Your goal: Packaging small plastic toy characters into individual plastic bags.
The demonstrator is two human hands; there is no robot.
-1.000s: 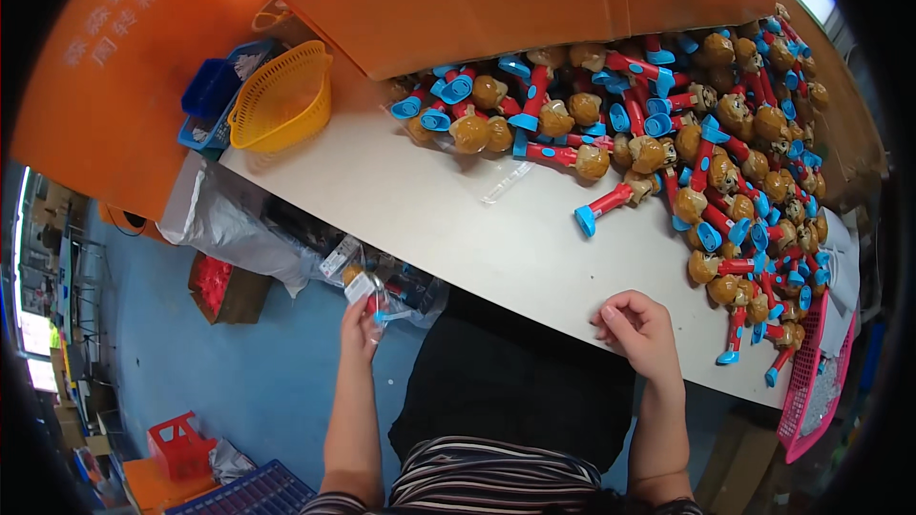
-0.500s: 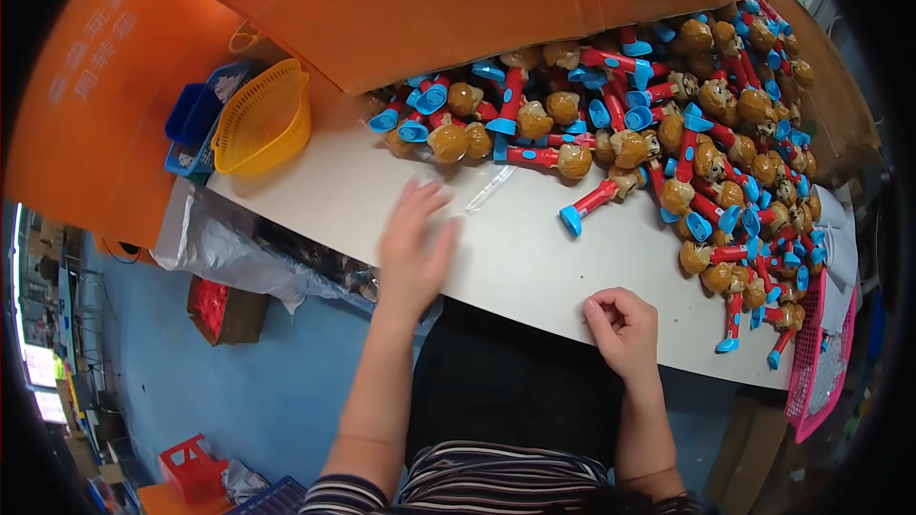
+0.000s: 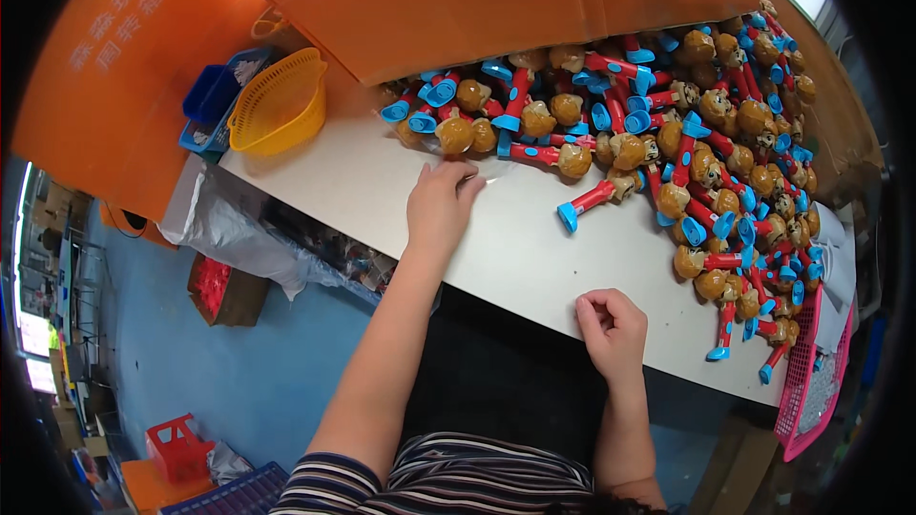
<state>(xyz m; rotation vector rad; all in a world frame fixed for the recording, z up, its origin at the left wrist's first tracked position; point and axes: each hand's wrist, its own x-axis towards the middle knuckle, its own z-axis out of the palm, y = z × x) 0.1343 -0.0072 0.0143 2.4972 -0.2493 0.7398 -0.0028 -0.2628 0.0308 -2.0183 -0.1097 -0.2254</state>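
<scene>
Toy figures point(image 3: 674, 200) lie on the table point(image 3: 534, 248) between the left basket point(image 3: 286, 131) and right basket point(image 3: 794, 401).

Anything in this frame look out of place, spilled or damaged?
One toy figure juts from the pile onto the white table, odd only because the rest lie bunched together. Nothing looks plainly spilled or damaged.

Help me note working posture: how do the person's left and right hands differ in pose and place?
The left hand is farther across the white table, by the edge of the toy pile; the right hand is near the table's front edge. The left hand's fingers point toward the pile, while the right hand's are curled in. Both are bare, and neither visibly holds a toy.
</scene>
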